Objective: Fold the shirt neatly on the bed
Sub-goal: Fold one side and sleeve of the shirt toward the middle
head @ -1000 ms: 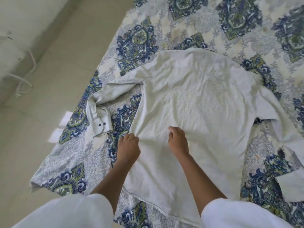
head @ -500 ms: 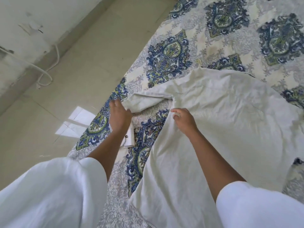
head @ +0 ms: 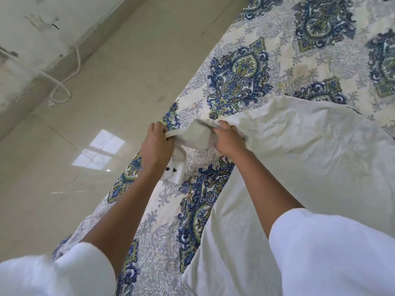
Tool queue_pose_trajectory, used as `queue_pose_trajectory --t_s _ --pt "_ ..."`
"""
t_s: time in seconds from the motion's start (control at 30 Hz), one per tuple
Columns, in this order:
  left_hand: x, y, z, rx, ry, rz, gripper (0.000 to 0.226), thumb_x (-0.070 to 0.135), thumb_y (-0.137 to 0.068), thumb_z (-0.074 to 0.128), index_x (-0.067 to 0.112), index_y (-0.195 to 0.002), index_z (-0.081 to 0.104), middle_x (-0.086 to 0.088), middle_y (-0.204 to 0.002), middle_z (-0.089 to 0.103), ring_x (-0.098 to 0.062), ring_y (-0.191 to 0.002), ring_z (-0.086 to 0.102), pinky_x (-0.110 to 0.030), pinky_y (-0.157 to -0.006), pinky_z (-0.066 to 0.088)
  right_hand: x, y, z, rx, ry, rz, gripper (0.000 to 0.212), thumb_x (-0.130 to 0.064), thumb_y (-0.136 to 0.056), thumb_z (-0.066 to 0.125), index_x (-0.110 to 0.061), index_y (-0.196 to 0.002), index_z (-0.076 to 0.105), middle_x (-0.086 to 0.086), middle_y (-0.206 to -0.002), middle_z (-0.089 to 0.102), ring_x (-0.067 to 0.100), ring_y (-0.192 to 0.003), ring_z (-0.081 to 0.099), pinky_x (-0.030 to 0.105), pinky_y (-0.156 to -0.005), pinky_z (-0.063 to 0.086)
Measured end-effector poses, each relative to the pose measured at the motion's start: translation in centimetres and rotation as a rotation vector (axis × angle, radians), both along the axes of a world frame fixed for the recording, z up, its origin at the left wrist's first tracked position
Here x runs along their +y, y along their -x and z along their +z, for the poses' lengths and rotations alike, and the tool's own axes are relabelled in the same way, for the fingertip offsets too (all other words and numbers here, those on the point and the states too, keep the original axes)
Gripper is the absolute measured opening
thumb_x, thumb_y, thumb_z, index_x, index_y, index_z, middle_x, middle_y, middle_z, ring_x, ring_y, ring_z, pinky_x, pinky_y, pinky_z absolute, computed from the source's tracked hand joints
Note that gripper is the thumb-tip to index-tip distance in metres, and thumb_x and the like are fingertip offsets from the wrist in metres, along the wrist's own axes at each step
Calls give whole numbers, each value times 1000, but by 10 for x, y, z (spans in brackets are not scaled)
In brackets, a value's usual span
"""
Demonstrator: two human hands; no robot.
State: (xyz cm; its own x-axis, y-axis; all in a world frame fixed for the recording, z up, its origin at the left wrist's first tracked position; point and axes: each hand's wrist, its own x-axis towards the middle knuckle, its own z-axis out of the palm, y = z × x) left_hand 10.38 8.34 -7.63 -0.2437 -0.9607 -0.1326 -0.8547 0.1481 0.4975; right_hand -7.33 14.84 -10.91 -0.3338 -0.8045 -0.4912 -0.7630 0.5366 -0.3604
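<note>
Gripping shirt (head: 299, 159) sleeve (head: 197, 136) | left hand (head: 157, 147): fingers curled round it | right hand (head: 229, 142): fingers pinching it

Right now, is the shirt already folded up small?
No: the shirt lies spread wide on the bed, while the left hand and right hand grip one sleeve.

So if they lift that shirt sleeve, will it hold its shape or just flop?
Probably flops: the sleeve bunches and sags between the left hand and right hand. The shirt looks thin and wrinkled, so likely light.
</note>
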Motion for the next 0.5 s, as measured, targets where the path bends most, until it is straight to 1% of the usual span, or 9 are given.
queue_pose_trajectory --t_s 0.1,0.13,0.2,0.23,0.3,0.37,0.4,0.43,0.5 --pt "-5 3 11 183 -63 188 13 10 -84 50 10 -96 53 -10 -91 62 -29 -78 58 -36 -65 46 16 4 8 7 349 -289 32 -10 -88 45 -8 -116 60 6 -124 53 25 -114 46 36 -85 45" --pt "-8 4 14 222 -55 249 14 10 -83 48 10 -96 54 -10 -90 63 -28 -79 57 -34 -65 43 26 4 9 18 436 -369 28 -10 -89 47 -7 -111 63 6 -117 57 24 -108 49 32 -80 43" --pt "-7 8 22 297 55 247 16 8 -82 47 9 -95 56 -9 -90 62 -27 -82 53 -28 -65 35 52 3 9 -31 481 -436 20 -12 -90 51 -2 -94 68 9 -103 63 26 -94 55 27 -69 39" --pt "-3 11 25 351 130 189 17 7 -80 47 8 -93 57 -9 -92 61 -26 -86 52 -27 -66 32 63 2 7 -95 446 -458 22 -14 -90 53 2 -85 67 12 -94 65 28 -85 56 29 -63 37" --pt "16 21 29 409 259 -33 19 5 -77 48 4 -92 60 -11 -96 60 -25 -91 48 -23 -70 30 80 5 6 -243 350 -595 28 -17 -88 56 7 -80 66 17 -78 64 28 -67 54 32 -58 35" --pt "44 35 27 436 326 -329 22 4 -73 49 2 -92 61 -15 -100 62 -24 -97 46 -23 -80 35 86 17 3 -280 322 -814 32 -21 -84 54 4 -67 64 19 -64 58 36 -63 50 31 -55 35" --pt "60 41 24 457 333 -473 24 2 -72 48 2 -92 60 -17 -102 63 -24 -100 47 -27 -85 39 85 25 3 -260 328 -917 35 -26 -82 50 -1 -60 59 20 -63 58 39 -65 52 32 -56 41" --pt "76 49 22 473 337 -604 24 1 -72 46 3 -93 59 -18 -104 64 -25 -102 50 -32 -87 44 82 35 6 -244 343 -1012 39 -35 -81 46 -4 -58 57 20 -67 62 39 -68 57 37 -63 49" --pt "103 61 10 450 363 -839 23 -1 -77 43 4 -90 61 -19 -105 67 -28 -101 60 -35 -84 47 75 56 11 -304 328 -1112 45 -47 -84 43 -11 -60 55 21 -82 67 36 -69 62 44 -71 54"
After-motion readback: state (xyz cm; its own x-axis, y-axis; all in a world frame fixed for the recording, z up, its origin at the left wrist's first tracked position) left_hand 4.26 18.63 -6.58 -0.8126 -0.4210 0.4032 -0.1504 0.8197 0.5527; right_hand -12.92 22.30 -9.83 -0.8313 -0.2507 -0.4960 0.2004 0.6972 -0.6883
